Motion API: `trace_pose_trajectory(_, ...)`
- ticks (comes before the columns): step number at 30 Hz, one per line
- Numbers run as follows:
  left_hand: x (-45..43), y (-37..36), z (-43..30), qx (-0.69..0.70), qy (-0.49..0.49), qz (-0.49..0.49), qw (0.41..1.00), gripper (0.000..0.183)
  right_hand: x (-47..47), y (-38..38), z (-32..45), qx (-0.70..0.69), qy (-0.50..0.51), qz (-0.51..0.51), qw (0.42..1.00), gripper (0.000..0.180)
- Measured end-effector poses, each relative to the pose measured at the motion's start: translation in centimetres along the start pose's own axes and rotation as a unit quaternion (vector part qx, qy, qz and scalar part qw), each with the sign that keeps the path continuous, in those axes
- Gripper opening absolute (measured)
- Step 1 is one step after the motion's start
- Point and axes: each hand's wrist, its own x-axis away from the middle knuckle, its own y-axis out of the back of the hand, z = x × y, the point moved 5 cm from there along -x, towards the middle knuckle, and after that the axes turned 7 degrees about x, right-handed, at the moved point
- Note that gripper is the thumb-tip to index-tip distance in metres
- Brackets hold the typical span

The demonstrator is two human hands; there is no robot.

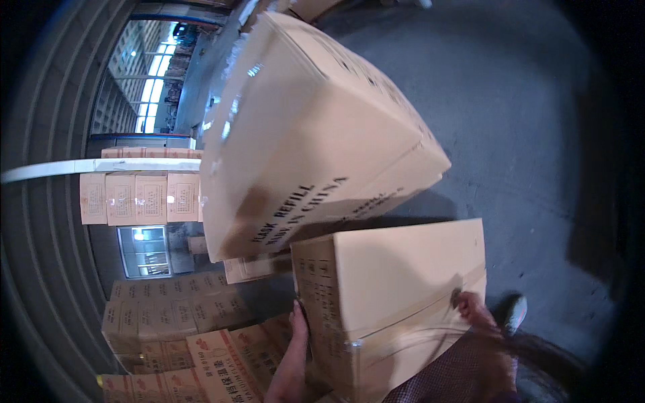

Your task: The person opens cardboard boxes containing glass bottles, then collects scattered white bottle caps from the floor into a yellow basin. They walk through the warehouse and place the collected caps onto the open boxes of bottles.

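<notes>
A closed cardboard box (403, 277) lies in front of my body, printed on one end and taped near its lower corner. My left hand (299, 322) is flat along the printed end, its fingers partly hidden behind the box edge. On the opposite part of the same box, my right hand (471, 307) has its fingers curled at the seam between the flaps. Just beyond stands a larger-looking cardboard carton (302, 131) with black printing and shiny tape along one edge. Its lower side comes close to the box I hold; whether they touch cannot be told.
Stacked printed cartons (221, 362) fill the lower left, with more rows (151, 199) behind a white beam (136, 164). A ribbed metal wall (45, 242) curves along the left. Grey floor (504, 126) stretches to the right, where a shoe (516, 313) shows.
</notes>
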Motion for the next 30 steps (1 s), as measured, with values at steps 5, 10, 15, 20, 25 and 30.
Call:
trace_pose_trajectory(5,5.0,0.1,-1.3,-0.051,0.024,-0.013,0.998,0.058,7.6,-4.5,-0.5,-0.012,-0.047,0.125,0.991,0.015)
trace_pose_trajectory(10,8.8,-3.4,-3.2,-0.086,0.034,-0.034,0.995,0.06,14.7,-4.6,2.5,-0.066,-0.063,0.139,0.986,0.015)
trace_pose_trajectory(15,10.7,-4.9,-1.8,-0.223,0.028,-0.013,0.974,0.073,22.8,-6.3,4.0,-0.077,-0.035,0.214,0.973,0.013)
trace_pose_trajectory(20,13.1,-4.0,-5.9,-0.233,0.094,0.05,0.967,0.081,27.9,-7.2,4.3,-0.121,-0.028,0.27,0.955,0.016)
trace_pose_trajectory(25,14.2,-5.6,-7.5,-0.277,0.01,0.129,0.952,0.08,37.0,-5.3,10.5,0.075,0.4,-0.118,0.906,0.011)
trace_pose_trajectory(30,16.2,-5.5,-10.5,-0.262,-0.127,0.306,0.907,0.063,39.9,-13.8,5.1,0.218,0.513,-0.306,0.771,0.011)
